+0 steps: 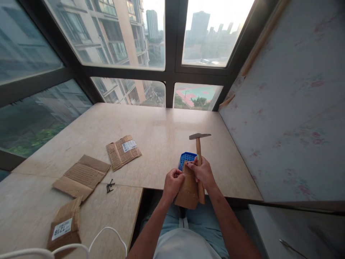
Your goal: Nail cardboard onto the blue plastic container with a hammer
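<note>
My right hand (203, 173) is closed round the wooden handle of a hammer (199, 154), whose metal head points up over the table. Its fingers also press on the top edge of a piece of brown cardboard (188, 192). My left hand (172, 182) is closed on the left side of that cardboard, fingers curled at its top. Both hands hold it upright above my lap at the table's front edge. A small blue perforated basket (185, 158) sits on the table just behind the cardboard, partly hidden by it.
Pale wooden table (156, 133) below large windows. Torn cardboard pieces lie at left (123, 151), (82, 176), (64, 225). Several black screws (110, 185) lie near the table seam. A white cable (107, 232) loops at bottom left. A floral-patterned wall (291, 108) stands to the right.
</note>
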Tool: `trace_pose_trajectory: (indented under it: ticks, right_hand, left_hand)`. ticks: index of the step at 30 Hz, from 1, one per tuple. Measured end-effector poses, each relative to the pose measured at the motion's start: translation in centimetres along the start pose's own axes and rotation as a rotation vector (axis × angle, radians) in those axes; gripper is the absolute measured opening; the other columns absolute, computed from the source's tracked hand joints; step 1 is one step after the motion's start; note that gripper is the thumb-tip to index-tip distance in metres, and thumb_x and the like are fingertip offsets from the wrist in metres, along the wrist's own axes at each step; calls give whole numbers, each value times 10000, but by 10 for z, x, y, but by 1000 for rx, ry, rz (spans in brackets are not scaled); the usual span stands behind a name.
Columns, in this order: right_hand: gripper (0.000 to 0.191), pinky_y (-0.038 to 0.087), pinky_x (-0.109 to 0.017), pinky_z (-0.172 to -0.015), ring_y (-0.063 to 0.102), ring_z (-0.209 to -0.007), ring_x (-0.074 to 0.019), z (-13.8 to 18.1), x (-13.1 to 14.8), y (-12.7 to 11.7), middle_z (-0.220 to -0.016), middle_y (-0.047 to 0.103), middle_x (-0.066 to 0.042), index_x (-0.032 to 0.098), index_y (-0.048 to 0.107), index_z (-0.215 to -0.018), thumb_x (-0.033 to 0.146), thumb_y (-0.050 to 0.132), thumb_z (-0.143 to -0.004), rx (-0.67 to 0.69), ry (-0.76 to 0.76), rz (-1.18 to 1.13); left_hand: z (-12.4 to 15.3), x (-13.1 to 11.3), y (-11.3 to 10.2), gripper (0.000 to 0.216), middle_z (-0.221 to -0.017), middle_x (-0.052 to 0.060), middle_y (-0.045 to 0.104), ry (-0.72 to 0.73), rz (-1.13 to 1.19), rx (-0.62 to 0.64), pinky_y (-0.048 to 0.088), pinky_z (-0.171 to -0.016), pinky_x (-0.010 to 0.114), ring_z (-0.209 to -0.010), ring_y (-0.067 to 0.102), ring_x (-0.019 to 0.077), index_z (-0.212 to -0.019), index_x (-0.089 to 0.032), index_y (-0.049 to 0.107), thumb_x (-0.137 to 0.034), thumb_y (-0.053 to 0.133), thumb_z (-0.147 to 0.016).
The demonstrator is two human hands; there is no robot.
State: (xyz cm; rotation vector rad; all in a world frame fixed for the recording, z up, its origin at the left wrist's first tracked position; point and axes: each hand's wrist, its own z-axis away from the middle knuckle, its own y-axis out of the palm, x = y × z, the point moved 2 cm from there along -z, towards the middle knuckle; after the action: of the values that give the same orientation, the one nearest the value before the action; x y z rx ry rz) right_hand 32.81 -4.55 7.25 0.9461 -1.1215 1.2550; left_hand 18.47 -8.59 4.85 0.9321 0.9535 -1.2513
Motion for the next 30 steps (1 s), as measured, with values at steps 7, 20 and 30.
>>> trace_pose_trajectory:
  ticks: [7,20,30]
  right_hand:
    - [363,312,-182,-209,416,-316,-58,7,8,6,-739,693,-3,220,441,-799,369,750,-681,88,-3,20]
    - [412,310,-177,-223,395,-298,-51,13,15,0,-644,613,69,227,436,-836,398,775,-676,140,-15,18]
    - [427,301,-176,-212,333,-267,-45,14,18,-3,-535,518,116,239,417,-818,455,761,-688,149,-6,0]
  left_hand:
    - [-6,-5,5,343,-772,44,688,2,142,124,436,-551,215,-648,601,143,-900,-152,650,-442,705,-725]
    - [-8,-5,10,319,-733,52,696,18,222,42,452,-593,238,-631,592,147,-760,-128,684,-432,740,-680]
    - [-6,-4,12,386,-760,58,705,-21,305,51,468,-580,229,-647,610,149,-787,-127,701,-470,789,-632]
